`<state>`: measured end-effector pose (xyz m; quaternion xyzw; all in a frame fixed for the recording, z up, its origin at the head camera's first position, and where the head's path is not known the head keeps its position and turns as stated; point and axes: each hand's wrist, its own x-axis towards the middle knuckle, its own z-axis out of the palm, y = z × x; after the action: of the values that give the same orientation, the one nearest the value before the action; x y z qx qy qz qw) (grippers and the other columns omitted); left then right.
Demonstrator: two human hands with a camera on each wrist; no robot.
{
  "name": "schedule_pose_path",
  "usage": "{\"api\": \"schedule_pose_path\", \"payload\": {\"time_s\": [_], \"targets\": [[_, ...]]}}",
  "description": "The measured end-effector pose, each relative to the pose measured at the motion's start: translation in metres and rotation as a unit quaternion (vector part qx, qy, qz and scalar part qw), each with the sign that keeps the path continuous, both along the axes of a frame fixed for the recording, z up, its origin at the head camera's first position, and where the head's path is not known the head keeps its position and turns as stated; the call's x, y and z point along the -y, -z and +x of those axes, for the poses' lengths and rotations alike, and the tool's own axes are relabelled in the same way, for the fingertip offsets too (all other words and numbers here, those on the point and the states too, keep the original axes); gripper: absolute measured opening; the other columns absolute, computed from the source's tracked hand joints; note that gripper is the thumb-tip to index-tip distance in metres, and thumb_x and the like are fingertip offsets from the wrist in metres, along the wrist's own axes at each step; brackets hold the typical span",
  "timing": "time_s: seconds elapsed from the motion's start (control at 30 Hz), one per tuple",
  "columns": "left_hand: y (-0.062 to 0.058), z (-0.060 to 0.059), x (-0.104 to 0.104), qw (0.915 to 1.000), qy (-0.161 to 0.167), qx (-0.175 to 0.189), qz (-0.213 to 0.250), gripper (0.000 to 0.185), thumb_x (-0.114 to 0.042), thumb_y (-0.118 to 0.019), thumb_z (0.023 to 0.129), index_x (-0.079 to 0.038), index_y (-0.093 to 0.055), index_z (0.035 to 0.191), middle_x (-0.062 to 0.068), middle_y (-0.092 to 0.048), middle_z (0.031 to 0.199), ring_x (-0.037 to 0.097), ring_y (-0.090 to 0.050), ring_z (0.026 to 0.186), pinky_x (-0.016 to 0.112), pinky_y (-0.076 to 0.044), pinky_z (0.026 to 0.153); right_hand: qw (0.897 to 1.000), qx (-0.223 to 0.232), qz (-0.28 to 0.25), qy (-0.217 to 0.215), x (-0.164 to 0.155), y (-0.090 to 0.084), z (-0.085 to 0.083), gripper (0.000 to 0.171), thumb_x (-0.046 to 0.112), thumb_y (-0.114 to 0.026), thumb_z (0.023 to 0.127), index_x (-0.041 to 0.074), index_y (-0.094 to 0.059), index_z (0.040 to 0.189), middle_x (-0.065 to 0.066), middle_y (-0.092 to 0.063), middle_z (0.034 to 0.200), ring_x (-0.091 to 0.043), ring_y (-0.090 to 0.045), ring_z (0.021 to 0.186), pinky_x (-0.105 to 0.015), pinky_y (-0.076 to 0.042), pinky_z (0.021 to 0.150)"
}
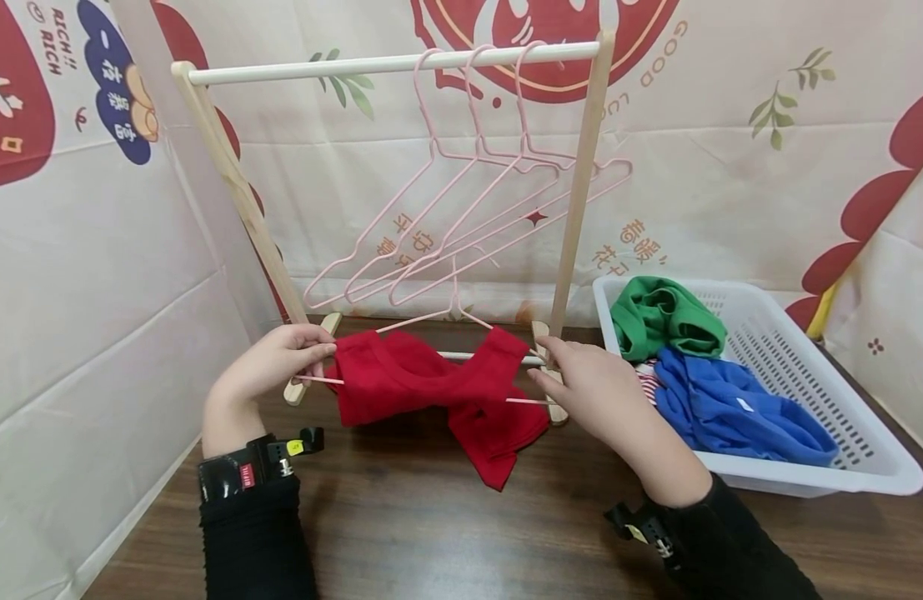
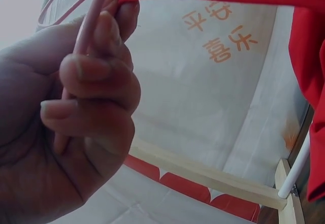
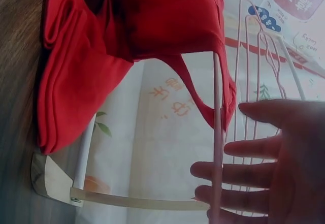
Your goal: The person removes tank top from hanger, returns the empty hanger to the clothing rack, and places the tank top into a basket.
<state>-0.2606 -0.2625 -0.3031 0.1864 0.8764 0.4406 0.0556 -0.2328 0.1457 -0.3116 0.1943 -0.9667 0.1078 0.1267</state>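
Note:
A red garment hangs over a pink hanger in front of the rack, its lower part drooping toward the table. My left hand grips the hanger's left end, and the left wrist view shows the fingers curled round the pink rod. Beside the garment's right side is my right hand. In the right wrist view its fingers are nearly straight and spread, several of them reaching behind the hanger's bar. The red cloth is bunched along the bar, just beyond the fingertips.
A wooden rack with a white top rail stands behind, carrying three bare pink hangers toward its right. At the right, a white basket holds a green garment, a blue garment and a striped red-and-white cloth.

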Motion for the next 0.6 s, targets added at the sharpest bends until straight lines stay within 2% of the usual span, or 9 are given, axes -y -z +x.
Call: {"api": "schedule_pose_path", "payload": {"time_s": [0.1,0.33,0.6], "targets": [[-0.0001,0.0001,-0.0032,0.9999,0.005,0.01,-0.001,0.016,-0.01,-0.057,0.098,0.005,-0.061,0.102,0.012,-0.059,0.067,0.017,-0.054,0.056,0.027,-0.047,0.053,1.0,0.006,0.0,0.007,-0.0007,-0.0007,0.0,0.035,0.031,-0.065,0.093,0.007,-0.063,0.119,-0.001,-0.065,0.08,-0.02,-0.061,0.071,-0.035,-0.049,0.057],[-0.0004,0.0009,-0.007,0.9997,0.021,0.007,-0.012,0.014,-0.011,-0.058,0.098,0.002,-0.061,0.1,0.011,-0.058,0.068,0.018,-0.056,0.056,0.028,-0.049,0.054,0.997,0.04,0.063,-0.002,-0.0034,0.0008,0.0017,0.03,0.021,-0.07,0.09,0.007,-0.065,0.116,-0.007,-0.07,0.088,-0.021,-0.066,0.074,-0.036,-0.052,0.059],[-0.0036,0.0039,-0.0092,0.9994,0.028,0.005,-0.022,0.014,-0.013,-0.059,0.098,-0.001,-0.063,0.101,0.011,-0.06,0.071,0.023,-0.058,0.062,0.031,-0.052,0.057,0.994,0.067,0.081,-0.025,-0.0042,-0.0003,0.0075,0.016,0.015,-0.073,0.087,0.009,-0.064,0.099,-0.003,-0.068,0.08,-0.018,-0.064,0.068,-0.033,-0.05,0.055]]}}
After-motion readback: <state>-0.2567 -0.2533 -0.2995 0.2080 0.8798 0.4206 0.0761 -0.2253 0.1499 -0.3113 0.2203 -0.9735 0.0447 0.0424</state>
